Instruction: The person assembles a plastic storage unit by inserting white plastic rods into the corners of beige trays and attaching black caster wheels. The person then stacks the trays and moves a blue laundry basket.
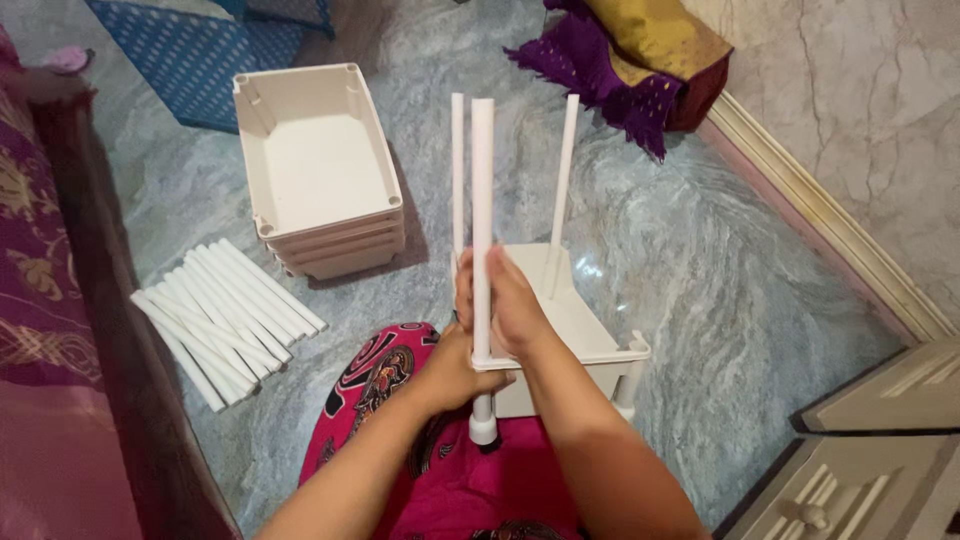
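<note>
Gripping a white pole [482, 200] at the near corner of a white tray [590, 335]

I judge this early going: three poles stand in the tray; a stack of trays [318, 165] and loose poles [222, 318] wait left of my hands; right hand [515, 310] wraps closed round the pole; left hand [458, 365] clasps the tray corner beneath it.

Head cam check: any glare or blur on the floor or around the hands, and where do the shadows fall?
Head view: a small bright glare spot on the marble floor just right of the tray; the stacked trays cast a soft shadow to their right; both the left hand and the right hand look sharp, no motion blur; light is even and diffuse.
</note>
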